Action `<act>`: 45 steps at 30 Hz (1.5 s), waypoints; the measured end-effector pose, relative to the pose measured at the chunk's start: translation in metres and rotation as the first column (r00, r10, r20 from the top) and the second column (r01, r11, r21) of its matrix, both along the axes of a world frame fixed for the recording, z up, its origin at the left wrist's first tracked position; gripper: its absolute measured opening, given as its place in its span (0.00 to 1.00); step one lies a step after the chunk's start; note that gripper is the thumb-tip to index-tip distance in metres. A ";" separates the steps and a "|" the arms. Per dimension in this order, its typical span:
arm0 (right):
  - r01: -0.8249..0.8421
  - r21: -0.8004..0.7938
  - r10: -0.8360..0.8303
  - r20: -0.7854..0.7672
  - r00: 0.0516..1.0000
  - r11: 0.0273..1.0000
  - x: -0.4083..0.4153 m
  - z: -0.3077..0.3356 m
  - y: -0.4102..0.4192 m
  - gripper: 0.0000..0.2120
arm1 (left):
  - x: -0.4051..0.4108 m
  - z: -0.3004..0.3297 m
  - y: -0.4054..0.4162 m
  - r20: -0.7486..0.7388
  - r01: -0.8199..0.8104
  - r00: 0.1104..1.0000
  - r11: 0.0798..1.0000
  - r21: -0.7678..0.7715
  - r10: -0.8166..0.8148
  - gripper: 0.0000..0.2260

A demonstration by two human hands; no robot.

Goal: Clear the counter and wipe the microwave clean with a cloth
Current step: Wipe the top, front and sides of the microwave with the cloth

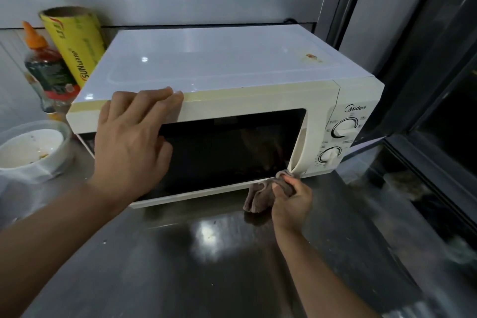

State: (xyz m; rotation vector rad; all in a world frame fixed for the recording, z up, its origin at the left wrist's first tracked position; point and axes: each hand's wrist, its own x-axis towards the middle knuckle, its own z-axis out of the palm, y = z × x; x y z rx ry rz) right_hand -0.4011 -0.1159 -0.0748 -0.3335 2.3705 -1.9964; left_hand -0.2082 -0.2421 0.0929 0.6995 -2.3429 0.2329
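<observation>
A white microwave [219, 64] with a dark door window stands on the steel counter [180, 266], its door closed. My left hand [131, 142] lies flat on the left part of the door, fingers straight and reaching up to the top front edge. My right hand [290, 201] grips a bunched brown cloth [260, 195] and presses it against the lower end of the door handle, at the door's bottom right corner. Part of the cloth hangs down onto the counter. A small brown stain marks the microwave's top at the right rear.
Left of the microwave stand a yellow roll of cling wrap [73, 41] and a sauce bottle [46, 70] with an orange cap. A white bowl [31, 147] with food residue sits at the left edge. Dark window frames [426, 111] rise close on the right.
</observation>
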 end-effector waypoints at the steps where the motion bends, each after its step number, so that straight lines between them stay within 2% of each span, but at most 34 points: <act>1: 0.011 -0.012 -0.011 0.012 1.000 1.000 0.000 -0.001 0.000 0.13 | 0.000 0.001 0.000 0.003 0.002 1.000 1.000 0.001 -0.002 0.28; 5: 0.070 -0.061 -0.067 0.052 0.996 0.996 0.011 -0.003 -0.012 0.14 | 0.002 0.001 0.000 0.016 0.009 1.000 1.000 -0.009 -0.009 0.29; 9: 0.168 -0.066 -0.167 0.021 0.986 0.984 0.021 -0.002 -0.024 0.15 | 0.005 0.001 -0.003 0.019 0.029 0.999 0.999 -0.026 -0.028 0.29; 12: 0.162 -0.070 -0.162 -0.007 0.987 0.984 0.031 -0.002 -0.031 0.15 | 0.008 -0.001 -0.007 0.057 0.067 0.996 0.997 -0.041 -0.065 0.31; 16: 0.141 -0.037 -0.140 0.046 0.989 0.989 0.057 -0.006 -0.046 0.14 | 0.014 0.000 -0.014 -0.004 0.215 0.977 0.977 -0.018 -0.215 0.33; 19: 0.211 -0.116 -0.203 0.079 0.976 0.971 0.085 -0.004 -0.066 0.12 | 0.034 0.000 -0.025 -0.003 0.369 0.930 0.929 -0.030 -0.369 0.33; 21: 0.243 -0.077 -0.235 0.097 0.967 0.967 0.107 -0.004 -0.077 0.12 | 0.057 -0.001 -0.038 0.020 0.347 0.938 0.937 -0.045 -0.346 0.31; 25: 0.223 -0.063 -0.220 0.055 0.974 0.973 0.146 -0.003 -0.091 0.13 | 0.103 -0.002 -0.070 0.051 0.270 0.962 0.963 -0.020 -0.269 0.27; 33: 0.154 -0.077 -0.156 -0.023 0.987 0.985 0.222 0.000 -0.118 0.12 | 0.117 0.007 -0.091 0.129 0.415 0.895 0.903 0.110 -0.427 0.34; 38: 0.127 -0.048 -0.125 0.044 0.991 0.991 0.252 -0.003 -0.133 0.14 | 0.119 0.008 -0.096 0.084 0.466 0.871 0.868 0.170 -0.484 0.36; 45: -0.009 -0.029 0.013 0.144 0.989 1.000 0.281 -0.004 -0.145 0.13 | 0.119 0.004 -0.102 0.029 0.480 0.865 0.842 0.245 -0.501 0.39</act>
